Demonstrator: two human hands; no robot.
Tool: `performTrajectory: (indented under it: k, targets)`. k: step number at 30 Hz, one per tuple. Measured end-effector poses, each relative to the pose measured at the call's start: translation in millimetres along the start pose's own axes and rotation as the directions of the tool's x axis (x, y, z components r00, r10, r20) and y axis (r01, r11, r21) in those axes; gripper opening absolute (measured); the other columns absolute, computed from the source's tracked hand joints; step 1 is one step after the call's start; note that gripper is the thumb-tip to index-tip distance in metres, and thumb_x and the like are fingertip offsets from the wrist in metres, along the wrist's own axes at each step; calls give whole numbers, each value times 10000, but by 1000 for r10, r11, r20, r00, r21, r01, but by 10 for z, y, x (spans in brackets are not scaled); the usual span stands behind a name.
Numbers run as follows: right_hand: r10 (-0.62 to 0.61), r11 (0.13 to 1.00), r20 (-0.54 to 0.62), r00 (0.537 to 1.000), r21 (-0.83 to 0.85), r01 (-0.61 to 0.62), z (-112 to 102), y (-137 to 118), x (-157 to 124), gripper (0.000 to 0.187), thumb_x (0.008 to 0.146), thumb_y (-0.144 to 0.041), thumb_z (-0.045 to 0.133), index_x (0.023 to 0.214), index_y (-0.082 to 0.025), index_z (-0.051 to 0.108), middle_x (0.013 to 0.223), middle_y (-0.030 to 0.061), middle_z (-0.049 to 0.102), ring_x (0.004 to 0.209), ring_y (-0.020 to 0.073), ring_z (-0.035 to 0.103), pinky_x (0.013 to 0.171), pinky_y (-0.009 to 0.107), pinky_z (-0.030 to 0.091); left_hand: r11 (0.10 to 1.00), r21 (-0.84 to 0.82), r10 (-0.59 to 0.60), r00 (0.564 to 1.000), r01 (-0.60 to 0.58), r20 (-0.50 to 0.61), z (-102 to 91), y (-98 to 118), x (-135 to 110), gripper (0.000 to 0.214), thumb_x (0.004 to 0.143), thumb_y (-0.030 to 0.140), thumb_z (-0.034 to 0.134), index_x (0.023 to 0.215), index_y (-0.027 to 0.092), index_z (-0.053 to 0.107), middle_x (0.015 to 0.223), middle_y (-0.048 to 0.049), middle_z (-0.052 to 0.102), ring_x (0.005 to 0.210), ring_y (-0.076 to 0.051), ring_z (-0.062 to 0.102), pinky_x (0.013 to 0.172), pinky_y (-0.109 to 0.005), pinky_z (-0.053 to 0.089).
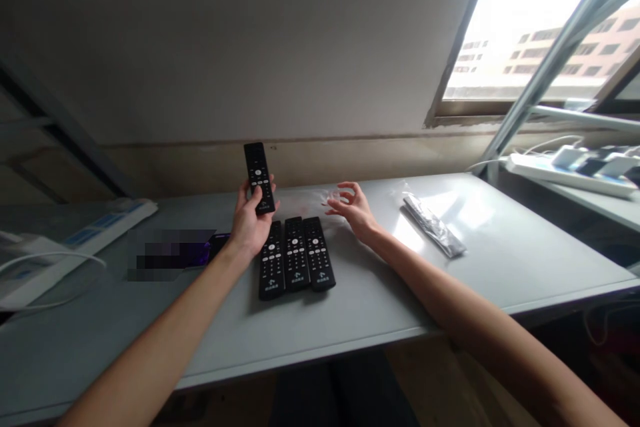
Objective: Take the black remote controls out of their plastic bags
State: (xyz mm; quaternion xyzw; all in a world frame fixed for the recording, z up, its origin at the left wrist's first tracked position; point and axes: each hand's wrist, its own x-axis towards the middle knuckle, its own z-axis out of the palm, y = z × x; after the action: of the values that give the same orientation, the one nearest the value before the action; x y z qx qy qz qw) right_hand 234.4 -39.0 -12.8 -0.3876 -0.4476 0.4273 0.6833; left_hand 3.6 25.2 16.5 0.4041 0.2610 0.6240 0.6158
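Observation:
A black remote control [259, 177] is held raised and nearly upright in my left hand [249, 219], with fingers wrapped round its lower half. Below it, three similar black remotes lie side by side on the grey desk: a left one [271, 267] partly behind my left hand, a middle one [296, 255] and a right one [319, 255]. My right hand [353, 209] hovers to the right of them, fingers curled but apart. Clear plastic [313, 200], thin and hard to make out, lies beside its fingertips. Farther right rests another remote in a clear plastic bag [434, 225].
A phone-like dark item [200, 253], partly pixelated, lies left of the remotes. Power strips with white cables stand at the left [95, 233] and on the right-hand shelf [570, 170]. A wall [280, 47] closes off the back; a metal frame post [545, 73] rises near the window.

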Motion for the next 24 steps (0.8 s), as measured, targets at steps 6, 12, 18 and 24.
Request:
performTrajectory:
  k: [6,12,18,24]
  targets:
    - [-275,822,-75,958,-535,194,-127,-83,56,519,812,-369,795,1266,-255,572,1266,112,592,1116,281,627,945,474,589,999,-21,-44,997,43,-64,-37,-23,20,316,875,336,823,1123,378,631,1341,31,746,1369,-221,593,1157,-607,405]
    - [-263,451,351,898,-778,437,-64,-68,-54,358,1031,-321,552,1351,-325,712,1580,81,555,1502,324,453,1259,591,340,998,-28,-56,997,55,-50,-55,-22,34,318,860,342,826,1104,365,623,1302,39,746,1298,-212,624,1142,-623,425]
    - [89,448,416,905,-828,336,-2,111,-137,582,1125,-574,321,1622,-332,504,1694,71,469,1641,385,268,1302,686,204,993,-39,-114,986,110,-120,-123,1,88,292,846,298,818,1072,355,642,1129,53,723,1105,-196,664,1100,-641,460]
    - [62,447,377,924,-838,312,-34,66,-85,553,1127,-554,364,1493,-262,659,1641,126,534,1617,387,323,1308,649,218,996,-7,-86,995,86,-41,-82,58,87,373,820,226,810,1140,341,656,1137,20,736,1101,-189,679,1025,-478,554]
